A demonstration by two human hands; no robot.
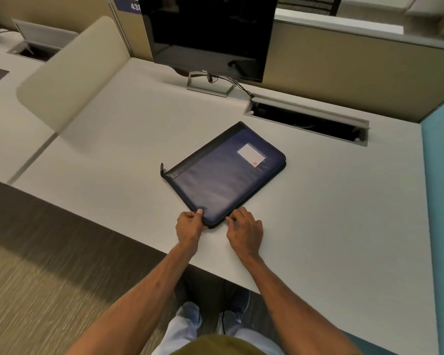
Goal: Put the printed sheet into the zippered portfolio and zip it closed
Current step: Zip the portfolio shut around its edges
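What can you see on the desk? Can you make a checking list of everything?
Surface: pale grey desk, mostly bare.
Job's things: navy zippered portfolio lying flat and closed; printed sheet not seen.
Clutter: nothing seen.
Grippers: left hand pinches the portfolio's near corner; right hand fingers at its near edge.
Cables: black monitor cable runs into the open cable hatch.
Surroundings: dark monitor, beige divider, carpet.

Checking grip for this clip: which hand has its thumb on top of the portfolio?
The left hand: it pinches the portfolio corner, thumb on top. The right hand only fingers the near edge.
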